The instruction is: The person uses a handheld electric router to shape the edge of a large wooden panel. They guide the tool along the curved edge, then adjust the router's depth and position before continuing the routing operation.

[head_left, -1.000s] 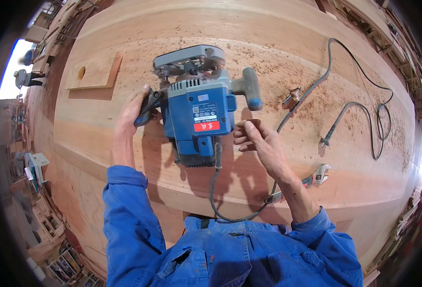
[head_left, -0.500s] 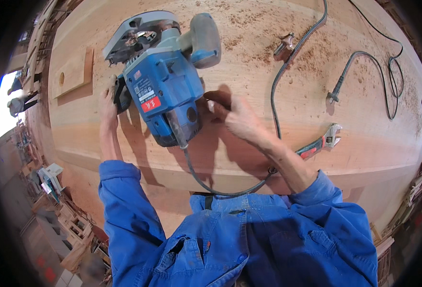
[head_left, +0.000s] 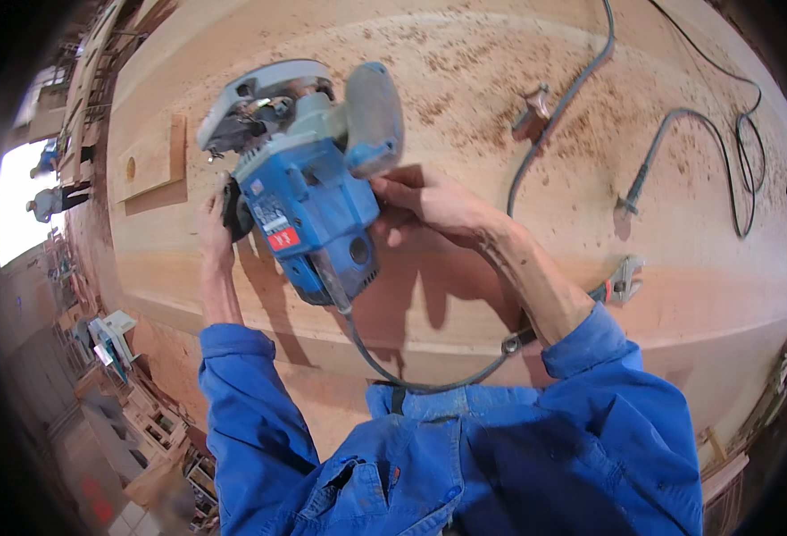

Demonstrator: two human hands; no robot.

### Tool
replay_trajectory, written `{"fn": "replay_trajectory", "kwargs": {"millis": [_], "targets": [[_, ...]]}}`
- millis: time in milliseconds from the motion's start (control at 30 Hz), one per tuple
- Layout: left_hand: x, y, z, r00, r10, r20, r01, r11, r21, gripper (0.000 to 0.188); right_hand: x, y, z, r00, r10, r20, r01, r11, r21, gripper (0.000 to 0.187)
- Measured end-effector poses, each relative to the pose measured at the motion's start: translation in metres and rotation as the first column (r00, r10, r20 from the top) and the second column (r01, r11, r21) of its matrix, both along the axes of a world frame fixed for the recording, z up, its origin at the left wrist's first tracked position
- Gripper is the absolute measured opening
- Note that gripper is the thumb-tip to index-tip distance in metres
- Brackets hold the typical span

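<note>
Router [head_left: 317, 214] | left hand [head_left: 216, 221] reaching far, fingers clamped on left handle [head_left: 236, 211] | right hand [head_left: 424, 202] angled left, fingers curled, router just left; grip unclear

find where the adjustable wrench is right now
In the head view, the adjustable wrench lies toward the right on the wooden benchtop, below the power plug, partly hidden by the right forearm.
</note>
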State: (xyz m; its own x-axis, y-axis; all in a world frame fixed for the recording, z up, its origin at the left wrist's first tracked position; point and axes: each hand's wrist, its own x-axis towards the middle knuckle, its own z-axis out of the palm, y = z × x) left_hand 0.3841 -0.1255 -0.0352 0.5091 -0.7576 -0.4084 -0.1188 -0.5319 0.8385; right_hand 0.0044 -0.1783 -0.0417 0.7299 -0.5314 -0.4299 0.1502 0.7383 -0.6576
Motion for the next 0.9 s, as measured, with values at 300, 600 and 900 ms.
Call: {"fn": "replay_trajectory", "kwargs": {"millis": [300,600,900], "targets": [[-0.033,-0.007,0.013,0.998,0.010,0.061,-0.005,0.997,-0.076,0.045,-0.001,-0.003,-0.004,0.999,0.002,-0.051,-0.006,0.997,-0.083,0.030],[-0.036,-0.006,0.015,0.998,0.039,0.046,-0.034,0.995,-0.095,0.045,-0.001,-0.006,-0.007,1.000,0.017,0.013,-0.017,0.999,-0.030,0.032],[-0.029,-0.007,0.015,1.000,-0.011,0.030,0.012,0.999,-0.046,0.042,-0.002,-0.003,-0.010,1.000,0.003,0.019,-0.004,0.998,0.061,0.034]]}}
